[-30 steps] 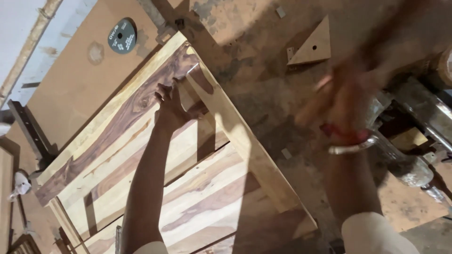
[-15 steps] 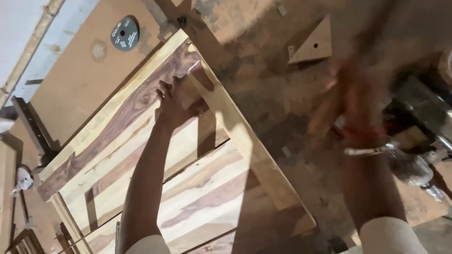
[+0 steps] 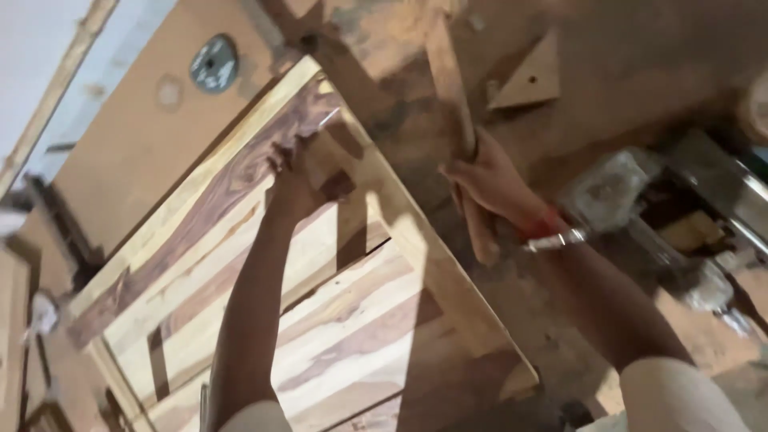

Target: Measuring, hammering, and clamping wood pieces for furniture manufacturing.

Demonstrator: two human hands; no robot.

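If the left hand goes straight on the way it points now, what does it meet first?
Probably the dark top rail of the wooden frame: the left hand already rests just below it, fingers pointing up-left. Depth is unclear.

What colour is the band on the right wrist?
Red band beside a silvery bracelet; seen in the head view.

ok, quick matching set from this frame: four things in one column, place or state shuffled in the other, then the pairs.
Things:
1. left hand
2. right hand
3. triangular wood offcut
4. round grey disc

Places or states:
A. lying on the brown board, upper left
B. gripping a wooden stick
C. pressed on the striped wooden frame
D. lying alone on the dusty surface, upper right

Pairs: 1-C, 2-B, 3-D, 4-A
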